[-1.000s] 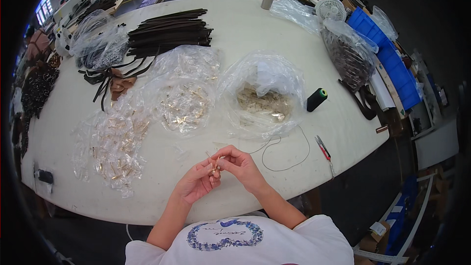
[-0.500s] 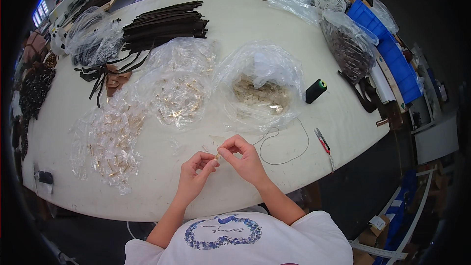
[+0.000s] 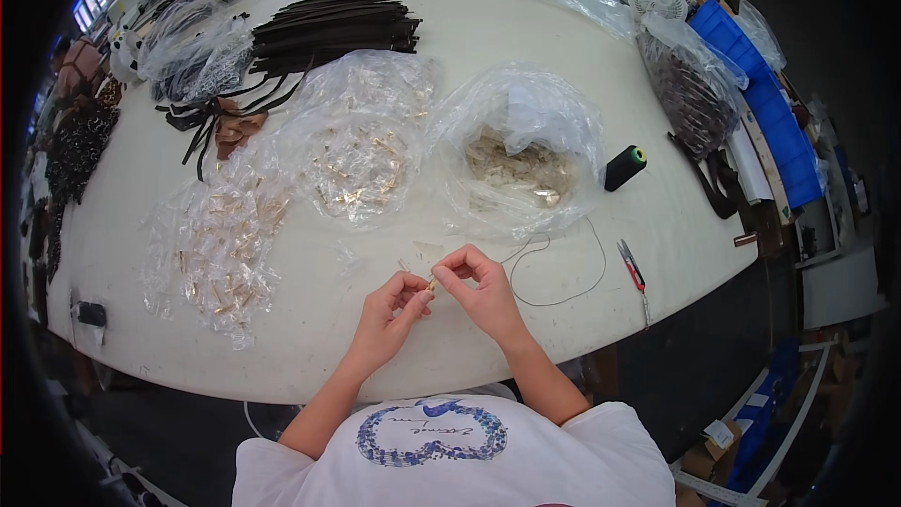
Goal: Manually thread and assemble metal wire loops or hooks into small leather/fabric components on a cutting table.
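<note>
My left hand (image 3: pixel 387 314) pinches a small gold-coloured metal piece (image 3: pixel 431 286) between thumb and fingers. My right hand (image 3: pixel 481 296) is closed in a pinch right beside it, fingertips nearly touching the piece; what lies between them is too small to make out. From behind the right hand a thin dark cord (image 3: pixel 549 304) loops out over the table to the right. Just beyond my fingers lie a few tiny loose bits (image 3: pixel 413 258). Left of my hands spreads a heap of gold pieces in clear wrappers (image 3: pixel 221 268).
Ahead stand an open clear bag of gold pieces (image 3: pixel 361 174) and another of pale flat pieces (image 3: pixel 507 169). A black thread spool (image 3: pixel 625 169) and red-handled snips (image 3: pixel 634 274) lie right. Dark strips (image 3: pixel 338 28) and a blue bin (image 3: pixel 751 94) are farther back.
The whole view has shifted, so the table's things appear farther right and higher. My hands stay together around the gold piece, the right fingertips having shifted slightly against it.
</note>
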A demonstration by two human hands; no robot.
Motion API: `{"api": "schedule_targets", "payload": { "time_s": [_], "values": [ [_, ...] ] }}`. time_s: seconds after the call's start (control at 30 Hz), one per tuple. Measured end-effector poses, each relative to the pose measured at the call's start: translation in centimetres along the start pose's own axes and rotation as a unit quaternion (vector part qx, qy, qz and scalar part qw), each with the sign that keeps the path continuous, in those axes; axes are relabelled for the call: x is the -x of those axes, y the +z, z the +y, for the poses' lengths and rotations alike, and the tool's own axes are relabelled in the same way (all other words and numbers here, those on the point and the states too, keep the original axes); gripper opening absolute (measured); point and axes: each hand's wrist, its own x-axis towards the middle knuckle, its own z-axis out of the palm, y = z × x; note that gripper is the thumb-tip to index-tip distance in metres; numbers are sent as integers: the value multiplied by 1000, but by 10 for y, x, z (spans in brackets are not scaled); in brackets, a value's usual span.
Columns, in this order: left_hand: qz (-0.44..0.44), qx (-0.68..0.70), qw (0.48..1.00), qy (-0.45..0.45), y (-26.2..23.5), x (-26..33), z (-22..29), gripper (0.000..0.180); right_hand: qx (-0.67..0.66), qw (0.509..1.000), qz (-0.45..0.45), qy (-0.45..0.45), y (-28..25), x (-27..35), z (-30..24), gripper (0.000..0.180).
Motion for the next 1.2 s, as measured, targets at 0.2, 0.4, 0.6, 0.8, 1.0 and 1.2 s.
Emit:
{"api": "schedule_targets", "payload": {
  "time_s": [0.2, 0.4, 0.6, 0.8, 1.0, 1.2],
  "values": [
    [-10, 97, 995, -35, -2, -4, -4, 16, -11, 1000, 11, 3, 2, -4, 4, 12],
    [33, 119, 991, -51, -28, -8, 0, 14, -3, 997, 83, 0, -24, -6, 1, 16],
    [55, 192, 977, -71, -40, -2, -12, 13, 67, 992, 106, 0, -35, 8, 13, 15],
    [79, 174, 980, -60, -46, 2, -21, 11, 185, 975, 126, -17, -24, 8, 6, 13],
    [85, 171, 980, -62, -44, -2, -23, 11, 370, 919, -19, -133, 13, -11, 13, 14],
    [108, 177, 977, -56, -41, -1, -25, 12, 460, 860, -29, -220, 28, -35, 32, 13]
  ]
}}
